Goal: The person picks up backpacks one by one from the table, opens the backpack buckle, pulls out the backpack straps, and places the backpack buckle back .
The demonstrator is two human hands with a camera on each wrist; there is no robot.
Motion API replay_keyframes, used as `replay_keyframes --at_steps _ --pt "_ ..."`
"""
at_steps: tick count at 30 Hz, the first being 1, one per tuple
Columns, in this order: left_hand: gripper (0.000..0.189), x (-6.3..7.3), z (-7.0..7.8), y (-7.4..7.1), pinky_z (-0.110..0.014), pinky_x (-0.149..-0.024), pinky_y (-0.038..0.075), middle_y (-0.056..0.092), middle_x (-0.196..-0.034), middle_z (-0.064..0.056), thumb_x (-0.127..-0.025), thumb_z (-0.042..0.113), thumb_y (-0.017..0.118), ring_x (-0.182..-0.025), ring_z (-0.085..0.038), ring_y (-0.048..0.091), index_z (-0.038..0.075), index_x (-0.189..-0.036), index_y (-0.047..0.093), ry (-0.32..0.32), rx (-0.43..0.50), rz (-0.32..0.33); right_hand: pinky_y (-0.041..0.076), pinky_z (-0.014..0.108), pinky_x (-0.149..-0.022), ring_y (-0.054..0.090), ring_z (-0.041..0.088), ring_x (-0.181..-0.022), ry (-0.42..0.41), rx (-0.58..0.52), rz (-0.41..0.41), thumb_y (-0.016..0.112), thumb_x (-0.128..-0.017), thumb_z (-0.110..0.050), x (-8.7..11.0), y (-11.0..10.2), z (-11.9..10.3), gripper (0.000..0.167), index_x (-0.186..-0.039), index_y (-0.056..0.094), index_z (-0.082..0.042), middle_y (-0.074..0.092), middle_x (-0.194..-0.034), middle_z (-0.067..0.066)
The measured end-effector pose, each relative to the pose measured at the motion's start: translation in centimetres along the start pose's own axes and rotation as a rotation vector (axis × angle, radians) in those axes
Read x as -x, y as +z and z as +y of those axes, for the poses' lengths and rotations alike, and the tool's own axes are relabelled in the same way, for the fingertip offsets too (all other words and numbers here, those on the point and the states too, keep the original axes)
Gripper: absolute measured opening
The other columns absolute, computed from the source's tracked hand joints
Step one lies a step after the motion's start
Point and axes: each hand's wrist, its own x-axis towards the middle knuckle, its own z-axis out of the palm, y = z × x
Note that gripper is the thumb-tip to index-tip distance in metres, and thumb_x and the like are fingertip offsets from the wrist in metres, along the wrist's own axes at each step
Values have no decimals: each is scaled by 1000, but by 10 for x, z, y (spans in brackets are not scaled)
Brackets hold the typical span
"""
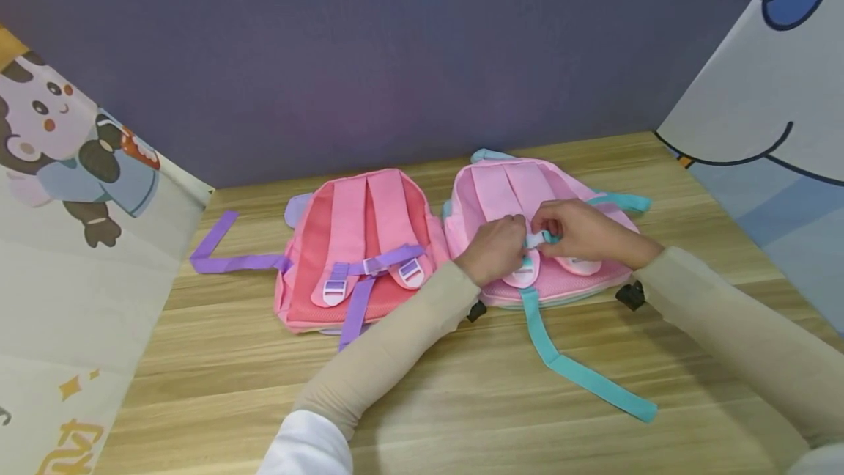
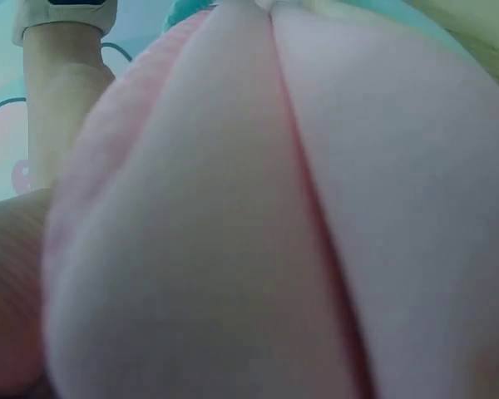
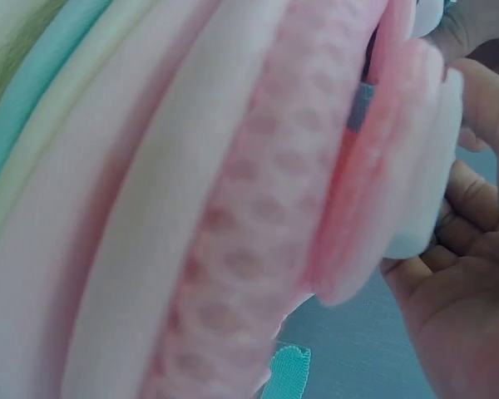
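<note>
The light pink backpack (image 1: 491, 193) lies with its shoulder straps facing up. Over its lower straps, my two hands meet at a small white buckle (image 1: 535, 240) on a turquoise chest strap. My left hand (image 1: 496, 246) pinches the buckle's left side, its fingertips partly hidden behind the knuckles. From the other side, my right hand (image 1: 583, 229) pinches the buckle end where turquoise webbing shows. A long turquoise strap (image 1: 580, 380) trails from the bag toward the front. In the left wrist view, pale pink shoulder straps (image 2: 200, 216) fill most of the picture.
Left of it lies a coral-pink backpack (image 1: 310, 270) with purple straps (image 1: 240, 264), its chest strap across the shoulder straps. Both bags rest on a wood-grain table (image 1: 461, 402). A dark panel (image 1: 395, 57) stands behind, with cartoon-printed walls at both sides.
</note>
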Motion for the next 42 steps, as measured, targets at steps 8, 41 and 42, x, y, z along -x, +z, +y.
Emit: replay_keyframes --at_steps 8,41,42 --pt "26 2 2 4 -27 -61 46 54 -81 -2 -78 15 74 -72 -14 52 5 -96 58 1 -67 22 43 27 -59 49 11 -63 -27 7 1 80 -69 -5 -3 3 1 23 -84 64 -12 52 -70 -4" --pt "29 1 3 9 -32 -61 47 54 -82 -2 -77 23 77 -74 -15 54 7 -95 59 3 -101 32 41 26 -56 48 10 -61 -39 23 6 81 -67 -4 -4 8 3 22 -82 66 -11 52 -68 -4" --pt "29 2 3 9 -32 -61 47 54 -82 -2 -77 22 77 -74 -15 54 7 -95 59 2 -98 29 41 26 -56 47 9 -60 -42 23 8 81 -67 -5 -4 8 3 22 -82 66 -12 52 -68 -4"
